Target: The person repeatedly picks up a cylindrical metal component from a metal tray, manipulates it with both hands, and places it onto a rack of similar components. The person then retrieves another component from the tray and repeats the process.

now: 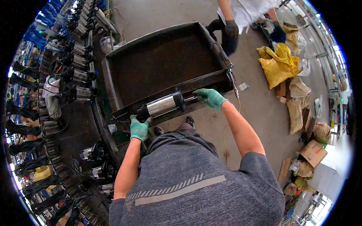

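A motor (161,106) with a shiny steel cylinder and black ends lies level along the near edge of a dark metal tray table (107,71). From its right end a thin metal shaft (190,98) sticks out. My left hand (139,129), in a green glove, is closed around the black left end, partly from below. My right hand (211,98), gloved the same way, pinches the tip of the shaft with its fingers, which partly hide it.
A metal tool (235,87) with a yellow hose hangs at the tray's right corner. Across it, a person's dark-gloved hand (231,29) hangs down. Several similar motors (83,94) with cables stand in rows at left. Yellow sacks (277,69) and cardboard boxes (313,152) lie on the floor at right.
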`<state>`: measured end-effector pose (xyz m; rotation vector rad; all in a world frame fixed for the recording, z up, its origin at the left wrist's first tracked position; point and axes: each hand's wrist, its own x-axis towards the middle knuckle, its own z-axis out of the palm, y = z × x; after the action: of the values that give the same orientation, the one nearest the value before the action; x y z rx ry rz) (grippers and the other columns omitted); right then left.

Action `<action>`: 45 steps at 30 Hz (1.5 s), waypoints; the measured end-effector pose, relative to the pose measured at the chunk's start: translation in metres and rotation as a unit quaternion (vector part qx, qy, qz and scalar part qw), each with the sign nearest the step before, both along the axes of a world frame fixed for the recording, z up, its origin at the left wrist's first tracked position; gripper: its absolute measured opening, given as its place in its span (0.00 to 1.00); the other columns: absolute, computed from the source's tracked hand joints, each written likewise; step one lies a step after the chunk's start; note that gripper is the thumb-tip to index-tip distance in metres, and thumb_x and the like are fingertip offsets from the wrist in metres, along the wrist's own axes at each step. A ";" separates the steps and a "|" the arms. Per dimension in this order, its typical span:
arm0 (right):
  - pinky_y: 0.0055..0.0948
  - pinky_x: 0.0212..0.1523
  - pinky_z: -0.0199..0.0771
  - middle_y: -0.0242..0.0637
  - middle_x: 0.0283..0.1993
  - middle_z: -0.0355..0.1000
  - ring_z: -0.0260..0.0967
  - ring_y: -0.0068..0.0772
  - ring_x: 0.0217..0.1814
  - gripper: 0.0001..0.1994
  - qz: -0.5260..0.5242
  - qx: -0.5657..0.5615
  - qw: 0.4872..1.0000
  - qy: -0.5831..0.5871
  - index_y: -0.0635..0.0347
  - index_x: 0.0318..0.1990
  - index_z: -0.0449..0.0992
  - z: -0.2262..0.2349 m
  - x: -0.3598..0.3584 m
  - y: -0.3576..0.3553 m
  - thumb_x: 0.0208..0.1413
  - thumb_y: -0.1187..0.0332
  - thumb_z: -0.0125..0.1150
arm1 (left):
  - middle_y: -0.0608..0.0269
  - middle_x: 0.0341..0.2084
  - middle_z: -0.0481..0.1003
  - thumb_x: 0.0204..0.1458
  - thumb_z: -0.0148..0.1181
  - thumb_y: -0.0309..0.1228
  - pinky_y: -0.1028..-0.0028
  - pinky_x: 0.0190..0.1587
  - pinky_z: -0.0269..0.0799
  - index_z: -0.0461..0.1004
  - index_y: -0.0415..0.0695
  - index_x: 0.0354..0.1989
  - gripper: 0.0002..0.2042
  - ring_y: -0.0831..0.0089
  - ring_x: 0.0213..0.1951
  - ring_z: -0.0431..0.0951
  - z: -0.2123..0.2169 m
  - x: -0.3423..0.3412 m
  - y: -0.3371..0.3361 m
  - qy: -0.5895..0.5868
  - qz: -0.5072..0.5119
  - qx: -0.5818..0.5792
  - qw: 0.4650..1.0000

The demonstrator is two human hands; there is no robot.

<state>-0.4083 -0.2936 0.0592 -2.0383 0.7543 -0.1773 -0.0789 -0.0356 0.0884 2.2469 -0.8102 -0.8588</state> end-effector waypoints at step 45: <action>0.43 0.37 0.80 0.45 0.47 0.77 0.80 0.45 0.38 0.32 -0.001 -0.259 0.964 0.055 0.54 0.69 0.66 0.016 0.018 0.021 0.58 0.58 0.69 | 0.48 0.47 0.80 0.49 0.78 0.45 0.63 0.55 0.74 0.64 0.35 0.57 0.36 0.57 0.49 0.80 -0.003 -0.001 0.001 -0.043 -0.003 0.010 0.999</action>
<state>-0.3907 -0.2722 0.0755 -2.5597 0.8408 -0.2873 -0.0799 -0.0345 0.0851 2.3137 -0.8523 -0.7800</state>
